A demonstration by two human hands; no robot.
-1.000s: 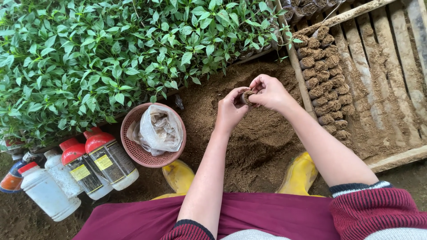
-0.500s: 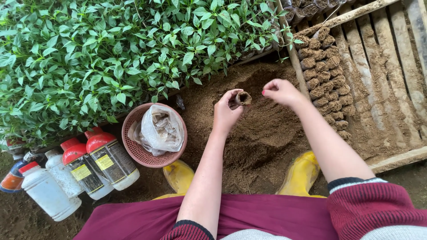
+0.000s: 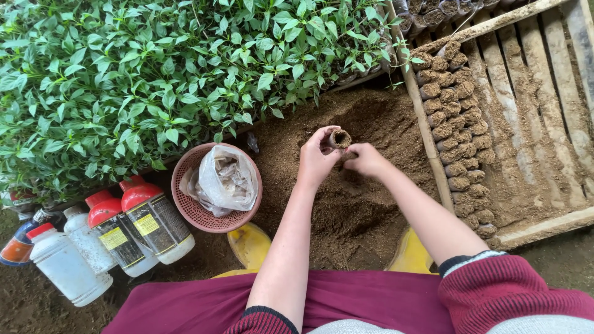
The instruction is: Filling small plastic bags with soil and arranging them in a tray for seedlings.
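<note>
While both hands worked above the mound of loose brown potting soil point(image 3: 346, 204), the left hand point(image 3: 317, 162) held a small cylindrical soil-filled seedling pot point(image 3: 340, 138) upright, its fingers point(image 3: 323, 137) curled and clamped round the pot's side, with the open, soil-topped mouth facing up. The right hand point(image 3: 366, 159) sat just beside and slightly below the pot, touching the heap; its fingers were bunched together, and whether they pinched any soil could not be told. The pot therefore lay above the upper part of the mound, inside the left grip and immediately left of the right fingertips. To fill such a pot well, judging from the frame: keep it upright and steady, feed soil in small pinches, press lightly so the column holds shape, and keep the work over the heap so spills fall back. Further items recorded: a stack of finished dark soil pots point(image 3: 455, 127) ranged in rows along the left edge of a slatted wooden tray point(image 3: 544, 117), well right of the hands; a dense bed of green leafy seedlings point(image 3: 154, 80) beyond and to the left; a round pinkish-red plastic basket point(image 3: 192, 207) holding a crumpled clear plastic bag point(image 3: 224, 179); white plastic bottles with red caps point(image 3: 133, 229) near the basket; two yellow rubber boots point(image 3: 250, 244) at the mound's near edge.
</note>
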